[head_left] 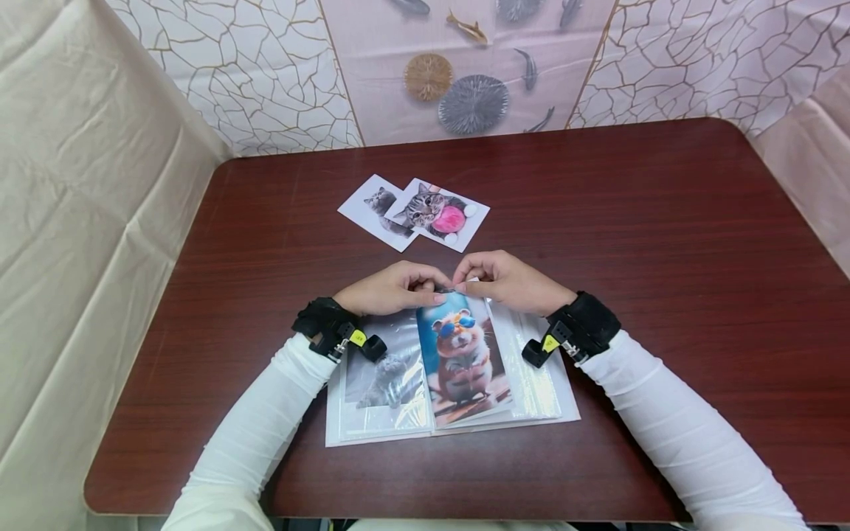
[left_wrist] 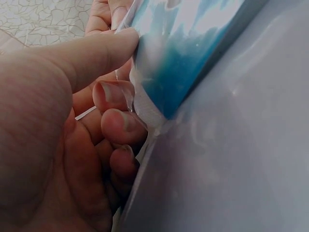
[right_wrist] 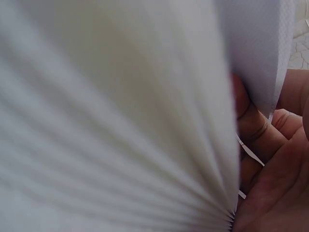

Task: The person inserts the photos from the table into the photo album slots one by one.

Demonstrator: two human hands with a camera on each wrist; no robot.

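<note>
A photo album (head_left: 567,408) with clear sleeves lies open near the table's front edge. A photo of a hamster in sunglasses (head_left: 462,361) sits over its middle, in or against a clear sleeve. My left hand (head_left: 395,287) pinches the top left edge of the sleeve; in the left wrist view its thumb (left_wrist: 104,50) lies in front and the fingers curl behind the plastic. At the photo's top edge, my right hand (head_left: 514,282) pinches the photo's corner. The right wrist view shows fanned album pages (right_wrist: 111,121) and a white sheet (right_wrist: 258,48) by the fingers.
Two cat photos lie overlapped beyond the album: a grey kitten (head_left: 368,195) partly under a tabby with a pink ball (head_left: 432,210). A grey cat picture (head_left: 392,380) shows in the album's left page. Patterned cloth (head_left: 265,74) hangs behind the brown table (head_left: 664,258).
</note>
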